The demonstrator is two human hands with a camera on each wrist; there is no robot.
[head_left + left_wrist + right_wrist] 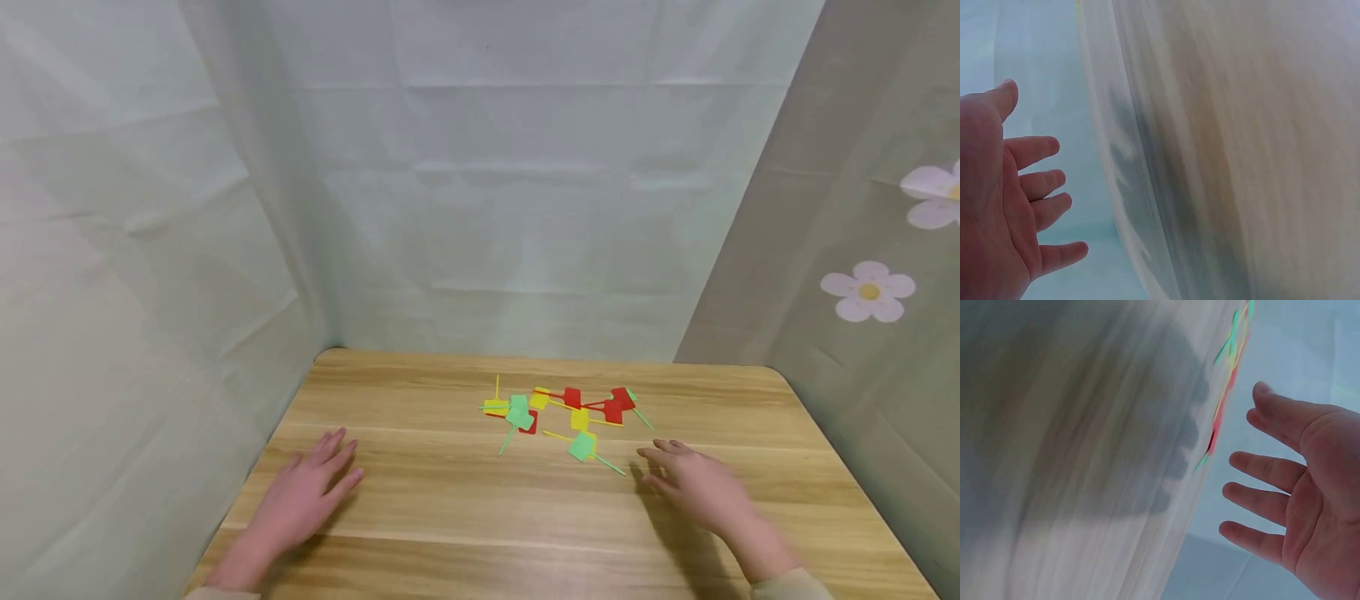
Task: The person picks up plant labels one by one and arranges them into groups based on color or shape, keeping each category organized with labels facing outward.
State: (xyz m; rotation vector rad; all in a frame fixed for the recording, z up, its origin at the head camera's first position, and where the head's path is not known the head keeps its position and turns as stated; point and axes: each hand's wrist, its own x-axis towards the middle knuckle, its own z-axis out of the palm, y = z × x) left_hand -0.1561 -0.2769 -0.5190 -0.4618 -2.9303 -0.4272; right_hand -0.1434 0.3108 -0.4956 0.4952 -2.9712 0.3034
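Note:
Flat square-headed tags with thin tails lie scattered and partly overlapping around the middle of the wooden table. Among them are a yellow tag [580,418], a green tag [582,447], and a red tag [613,412]. My left hand [303,496] hovers over the table's left side with fingers spread, holding nothing. On the other side, my right hand [701,487] is raised above the surface, fingers extended and nothing in its grasp; the green tag's tail is close to its fingertips. The right wrist view shows the tags edge-on beyond the relaxed right palm [1319,500].
The wooden table [420,533] has rounded far corners. A pale cloth [495,208] hangs behind it, with more cloth along the left side [135,292]. The right-hand cloth carries a printed white flower [869,292]. Both hands cast shadows on the tabletop.

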